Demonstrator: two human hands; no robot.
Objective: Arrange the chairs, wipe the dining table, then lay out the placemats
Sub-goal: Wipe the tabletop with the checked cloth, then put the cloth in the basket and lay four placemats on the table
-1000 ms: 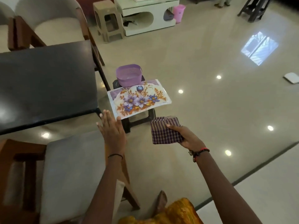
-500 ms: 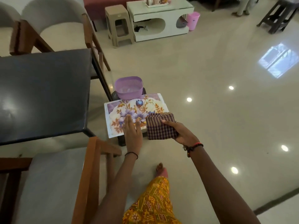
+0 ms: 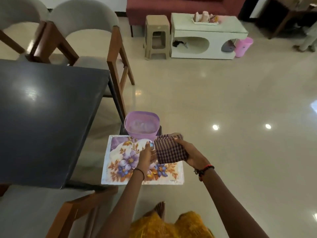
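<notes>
A folded purple checked cloth (image 3: 169, 150) hangs just above the floral placemats (image 3: 120, 162), which lie stacked on a small black stool beside the dark dining table (image 3: 48, 117). My right hand (image 3: 190, 154) grips the cloth's right side. My left hand (image 3: 147, 157) meets the cloth's left edge, fingers curled on it. One grey-cushioned wooden chair (image 3: 42, 208) stands at the table's near end. Two more chairs (image 3: 89, 40) stand at its far end.
A purple plastic basket (image 3: 142, 125) sits on the stool right behind the placemats. Farther off stand a beige plastic stool (image 3: 157, 36), a white low table (image 3: 205, 40), a pink bin (image 3: 243, 46) and a red sofa (image 3: 171, 6). A person's legs (image 3: 308, 40) show at far right.
My left hand left the near chair, passed over the placemats and came up to the cloth. My right hand carried the cloth over the placemats. I have stepped closer to the stool.
</notes>
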